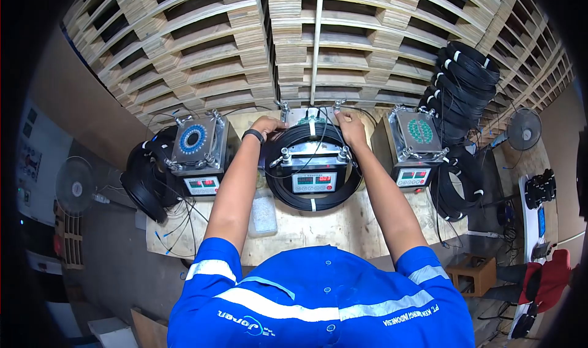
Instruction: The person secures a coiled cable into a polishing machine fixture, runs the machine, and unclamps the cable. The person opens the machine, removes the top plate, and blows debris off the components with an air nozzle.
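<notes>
A polishing-type machine with a metal plate (pixel 296 115) and a lit display panel (pixel 314 183) stands in front of me. A large coil of black cable (pixel 313 205), bound with white ties, loops around its front, with part of the coil lying across the plate. My left hand (pixel 268 126), wearing a dark wristband, is at the plate's far left side, its fingers bent in and partly hidden. On the far right side, beside a corner clamp (pixel 338 105), my right hand (pixel 351 129) has its fingers curled inward. What either hand grips is unclear.
Similar machines stand left (pixel 193 143) and right (pixel 419 134), with round patterns of blue and green pieces. Black cable coils lie left (pixel 144 179) and are stacked right (pixel 462 91). A clear plastic box (pixel 263 214) sits on the wooden table (pixel 331 233). Stacked wooden pallets (pixel 361 39) rise behind.
</notes>
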### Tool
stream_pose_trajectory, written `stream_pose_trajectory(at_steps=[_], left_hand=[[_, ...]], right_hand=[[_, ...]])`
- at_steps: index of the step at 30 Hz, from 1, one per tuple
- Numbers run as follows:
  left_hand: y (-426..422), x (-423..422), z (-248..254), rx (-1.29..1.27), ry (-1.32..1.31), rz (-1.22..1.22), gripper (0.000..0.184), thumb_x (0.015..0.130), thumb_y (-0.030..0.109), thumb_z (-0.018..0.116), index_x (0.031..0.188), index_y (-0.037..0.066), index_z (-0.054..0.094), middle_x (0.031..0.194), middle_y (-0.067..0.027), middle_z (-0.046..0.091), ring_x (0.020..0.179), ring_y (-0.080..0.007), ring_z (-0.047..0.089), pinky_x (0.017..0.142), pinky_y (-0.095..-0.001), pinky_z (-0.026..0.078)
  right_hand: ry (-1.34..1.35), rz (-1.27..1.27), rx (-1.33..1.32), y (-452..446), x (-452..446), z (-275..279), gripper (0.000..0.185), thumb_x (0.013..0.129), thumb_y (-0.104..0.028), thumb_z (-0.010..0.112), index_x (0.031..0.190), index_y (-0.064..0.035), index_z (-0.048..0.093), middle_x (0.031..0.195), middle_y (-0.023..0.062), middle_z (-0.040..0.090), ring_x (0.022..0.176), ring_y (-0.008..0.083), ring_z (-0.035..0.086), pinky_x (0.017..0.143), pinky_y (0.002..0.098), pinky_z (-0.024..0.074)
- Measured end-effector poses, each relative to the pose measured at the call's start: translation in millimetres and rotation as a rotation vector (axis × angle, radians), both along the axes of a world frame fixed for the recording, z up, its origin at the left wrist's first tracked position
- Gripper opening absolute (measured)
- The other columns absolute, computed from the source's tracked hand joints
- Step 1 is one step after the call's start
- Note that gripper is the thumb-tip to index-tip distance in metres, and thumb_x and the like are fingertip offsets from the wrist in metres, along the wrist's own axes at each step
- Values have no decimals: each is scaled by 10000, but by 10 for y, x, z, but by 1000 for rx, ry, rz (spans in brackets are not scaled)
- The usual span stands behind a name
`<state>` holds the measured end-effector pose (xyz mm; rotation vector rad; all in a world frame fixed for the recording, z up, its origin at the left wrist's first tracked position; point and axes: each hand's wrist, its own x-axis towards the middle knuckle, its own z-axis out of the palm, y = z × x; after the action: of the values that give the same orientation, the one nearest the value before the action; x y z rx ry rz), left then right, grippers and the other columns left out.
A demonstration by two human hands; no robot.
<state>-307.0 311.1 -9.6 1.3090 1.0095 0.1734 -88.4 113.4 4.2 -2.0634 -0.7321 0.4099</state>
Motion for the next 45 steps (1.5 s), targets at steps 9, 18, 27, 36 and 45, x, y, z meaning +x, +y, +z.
stream_pose_trajectory(at_steps=[9,18,27,36,45], left_hand=[[56,-32,-261,194,-131,44,140,794,27,663,923,-1,709,789,-82,687,698,-180,648,627,-295,521],[-2250,-547,1287,775,-682,445,310,965,174,600,712,41,478,657,24,444,628,-63,377,554,-238,327],[-3563,-755,2860,506,-1424,14,329,805,150,703,626,90,433,551,-7,457,428,-122,401,441,-276,256],[-3714,-660,2888,431,-1618,183,288,677,111,706,579,15,453,547,-65,460,409,-167,429,407,-284,299],[-3709,-773,2867,401,-1698,301,276,617,89,705,550,-16,460,539,-91,462,400,-185,442,387,-289,315]], right_hand=[[-102,-80,-149,-78,-87,135,563,886,-610,496,1084,-121,692,1072,237,679,1048,396,633,896,443,483],[-69,-36,-162,-50,-16,46,591,904,-591,452,1157,-104,671,1134,201,668,1088,382,615,927,446,473],[-105,-22,-104,-78,-34,60,533,896,-595,457,1071,-168,725,1097,180,686,1064,385,624,913,435,476],[-101,-107,-121,-94,-85,115,537,894,-597,480,1070,-152,724,1106,174,687,1081,363,622,930,427,467],[-127,-114,-147,-132,-194,274,555,897,-599,473,1067,-133,721,1103,185,685,1071,370,624,915,439,473]])
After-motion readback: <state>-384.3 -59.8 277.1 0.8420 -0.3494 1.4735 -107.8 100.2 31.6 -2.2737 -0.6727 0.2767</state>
